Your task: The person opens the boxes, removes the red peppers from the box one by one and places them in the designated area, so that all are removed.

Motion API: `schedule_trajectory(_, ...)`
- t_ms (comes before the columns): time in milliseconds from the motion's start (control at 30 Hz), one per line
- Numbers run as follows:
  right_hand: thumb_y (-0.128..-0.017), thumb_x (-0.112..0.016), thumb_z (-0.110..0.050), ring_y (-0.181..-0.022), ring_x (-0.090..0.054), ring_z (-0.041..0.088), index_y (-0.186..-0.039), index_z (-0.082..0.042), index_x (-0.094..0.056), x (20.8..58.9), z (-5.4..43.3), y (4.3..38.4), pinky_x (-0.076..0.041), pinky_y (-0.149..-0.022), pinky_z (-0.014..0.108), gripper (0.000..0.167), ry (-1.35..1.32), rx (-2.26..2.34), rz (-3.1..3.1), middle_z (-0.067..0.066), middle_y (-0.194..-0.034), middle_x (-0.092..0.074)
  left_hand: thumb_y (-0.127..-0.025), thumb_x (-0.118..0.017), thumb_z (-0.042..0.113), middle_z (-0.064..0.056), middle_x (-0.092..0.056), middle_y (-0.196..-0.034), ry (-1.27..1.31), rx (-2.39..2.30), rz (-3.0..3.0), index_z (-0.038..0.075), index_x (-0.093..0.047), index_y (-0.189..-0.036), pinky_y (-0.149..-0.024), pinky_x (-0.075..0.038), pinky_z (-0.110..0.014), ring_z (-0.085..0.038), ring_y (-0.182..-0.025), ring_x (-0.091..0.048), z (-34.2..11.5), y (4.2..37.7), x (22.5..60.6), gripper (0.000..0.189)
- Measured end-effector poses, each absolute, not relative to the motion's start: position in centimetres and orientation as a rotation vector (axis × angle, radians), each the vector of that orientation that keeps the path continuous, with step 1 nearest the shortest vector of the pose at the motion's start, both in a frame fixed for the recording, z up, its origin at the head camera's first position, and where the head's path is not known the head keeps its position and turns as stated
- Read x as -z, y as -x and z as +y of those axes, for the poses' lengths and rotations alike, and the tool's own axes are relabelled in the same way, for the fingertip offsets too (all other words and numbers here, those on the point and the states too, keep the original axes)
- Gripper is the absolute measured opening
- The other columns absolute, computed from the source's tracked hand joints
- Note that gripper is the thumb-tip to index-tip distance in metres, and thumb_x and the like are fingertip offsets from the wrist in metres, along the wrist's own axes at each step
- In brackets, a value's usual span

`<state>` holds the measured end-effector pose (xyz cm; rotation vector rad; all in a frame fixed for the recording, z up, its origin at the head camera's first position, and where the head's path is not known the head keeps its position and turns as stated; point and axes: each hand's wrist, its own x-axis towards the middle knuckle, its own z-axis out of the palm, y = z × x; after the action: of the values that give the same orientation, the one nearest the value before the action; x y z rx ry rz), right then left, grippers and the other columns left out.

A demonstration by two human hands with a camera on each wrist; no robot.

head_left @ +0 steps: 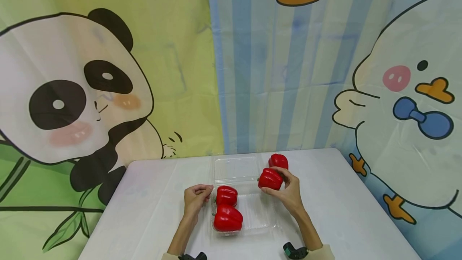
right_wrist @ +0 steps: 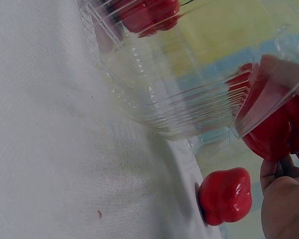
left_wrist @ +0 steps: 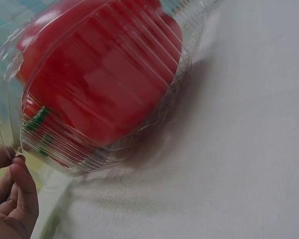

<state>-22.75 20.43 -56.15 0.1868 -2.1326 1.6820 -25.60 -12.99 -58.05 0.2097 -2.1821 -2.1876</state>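
Observation:
My right hand (head_left: 290, 193) grips a red bell pepper (head_left: 270, 179) over the far right corner of a clear plastic clamshell box (head_left: 256, 212). In the right wrist view that bell pepper (right_wrist: 276, 130) shows partly through the box wall. The left hand (head_left: 196, 200) pinches the box's left rim between thumb and fingertip, plain in the left wrist view (left_wrist: 15, 199). Two red bell peppers lie along the left side inside the box, a rear one (head_left: 226, 196) and a front one (head_left: 228, 218). Another bell pepper (head_left: 278, 161) sits on the table behind the right hand.
The box's clear lid (head_left: 236, 169) lies folded back toward the far edge of the white table (head_left: 151, 212). Behind the table hangs a cartoon-printed curtain (head_left: 187, 71). Each wrist wears a dark camera mount (head_left: 295, 251).

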Motion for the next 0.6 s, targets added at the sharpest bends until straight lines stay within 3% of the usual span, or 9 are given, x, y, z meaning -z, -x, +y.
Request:
schedule_trajectory(300,-0.075,-0.099,-0.009,-0.13,-0.059,0.02,-0.144,-0.007,-0.066,55.89,20.64,22.92,-0.055,-0.102,0.016,0.076,-0.159,-1.662,-2.143,0.015,-0.147,-0.066,-0.095,-0.082,0.007,-0.003,-0.071,-0.07,-0.213,2.196,-2.178,-0.009,-0.08,-0.102,-0.055,-0.05,-0.018,-0.008,-0.058,-0.059,-13.0,25.64,58.05,0.017)
schedule_trajectory(600,-0.075,-0.099,-0.008,-0.132,-0.06,0.028,-0.144,-0.01,-0.066,55.72,21.14,23.23,-0.055,-0.101,0.015,0.076,-0.142,-1.661,-2.142,0.015,-0.147,-0.066,-0.096,-0.082,0.008,-0.003,-0.071,-0.07,-0.212,2.18,-2.189,-0.009,-0.08,-0.101,-0.055,-0.05,-0.018,-0.008,-0.058,-0.059,-13.03,25.69,58.09,0.018)
